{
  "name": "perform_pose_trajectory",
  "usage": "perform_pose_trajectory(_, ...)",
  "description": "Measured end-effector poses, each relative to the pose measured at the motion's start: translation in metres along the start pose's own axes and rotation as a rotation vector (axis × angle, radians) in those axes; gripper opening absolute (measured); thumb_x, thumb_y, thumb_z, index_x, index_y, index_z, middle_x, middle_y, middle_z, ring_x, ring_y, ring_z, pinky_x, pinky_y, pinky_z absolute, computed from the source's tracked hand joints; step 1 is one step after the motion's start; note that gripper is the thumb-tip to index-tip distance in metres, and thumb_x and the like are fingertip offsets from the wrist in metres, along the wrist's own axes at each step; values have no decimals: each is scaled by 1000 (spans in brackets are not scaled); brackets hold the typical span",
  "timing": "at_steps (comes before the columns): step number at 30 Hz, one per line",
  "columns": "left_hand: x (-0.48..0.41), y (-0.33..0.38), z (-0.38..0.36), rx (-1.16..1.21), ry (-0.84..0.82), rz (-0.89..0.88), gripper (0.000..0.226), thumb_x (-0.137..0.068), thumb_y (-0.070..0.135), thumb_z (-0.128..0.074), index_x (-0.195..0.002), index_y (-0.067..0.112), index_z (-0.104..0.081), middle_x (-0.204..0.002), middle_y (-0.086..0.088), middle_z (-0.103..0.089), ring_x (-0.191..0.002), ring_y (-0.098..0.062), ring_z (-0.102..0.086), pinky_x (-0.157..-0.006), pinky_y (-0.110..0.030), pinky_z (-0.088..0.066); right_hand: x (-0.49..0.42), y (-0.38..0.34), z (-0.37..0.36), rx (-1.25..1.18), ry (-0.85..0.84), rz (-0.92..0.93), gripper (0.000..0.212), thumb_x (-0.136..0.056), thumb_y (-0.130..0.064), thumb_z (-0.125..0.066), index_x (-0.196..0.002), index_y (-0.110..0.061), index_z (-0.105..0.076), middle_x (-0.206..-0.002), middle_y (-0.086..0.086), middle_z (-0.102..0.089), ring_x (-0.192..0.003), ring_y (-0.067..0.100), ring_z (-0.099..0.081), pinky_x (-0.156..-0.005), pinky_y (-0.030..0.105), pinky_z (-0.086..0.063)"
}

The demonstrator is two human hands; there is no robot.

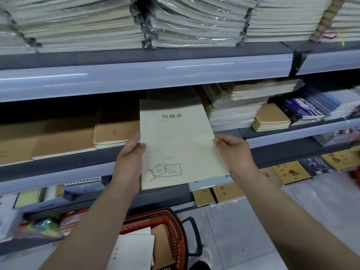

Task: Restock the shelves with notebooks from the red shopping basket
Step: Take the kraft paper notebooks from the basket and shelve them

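Notebook (175, 145) before crowded shelf (136, 78)

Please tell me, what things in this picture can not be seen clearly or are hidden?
- Head view: how many notebooks the red basket holds; the left arm and the bottom edge cut it off.
- Small print on the cream notebook, held by the left hand and right hand: too small.
- Bottom-left shelf goods: blurred.
- Shelf space behind the notebook: hidden.

A grey tile floor (243, 230) lies below. A dark shoe (199, 266) (only its tip shows) peeks in at the bottom edge.
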State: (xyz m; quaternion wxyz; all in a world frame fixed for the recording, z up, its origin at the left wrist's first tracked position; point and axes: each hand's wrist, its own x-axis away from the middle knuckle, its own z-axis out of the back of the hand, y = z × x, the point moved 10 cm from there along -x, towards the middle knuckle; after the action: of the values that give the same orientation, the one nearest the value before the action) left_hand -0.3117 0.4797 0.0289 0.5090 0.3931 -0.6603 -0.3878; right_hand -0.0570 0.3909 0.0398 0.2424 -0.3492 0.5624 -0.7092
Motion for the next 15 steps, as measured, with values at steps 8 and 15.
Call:
perform_pose_trajectory(8, -27, -9, -8, -36, 110, -14, 44, -103, 10, -40, -101, 41, -72, -107, 10, -73, -104, -20, -67, -87, -44, -56, -40, 15, -2, -19, -4, -43, 20, -94, -5, -57, -97, -14, -75, -100, 3, -74, -100, 26, -68, -93, 46, -54)
perform_pose_trajectory(15, -45, -18, -8, -74, 153, -29, 41, -101, 9, -43, -111, 37, -71, -113, 5, -72, -107, -24, -66, -88, -47, -56, -67, 30, -6, -18, -1, -74, 18, -93, -6, -60, -104, -9, -74, -103, 5, -73, -99, 23, -68, -94, 41, -54)
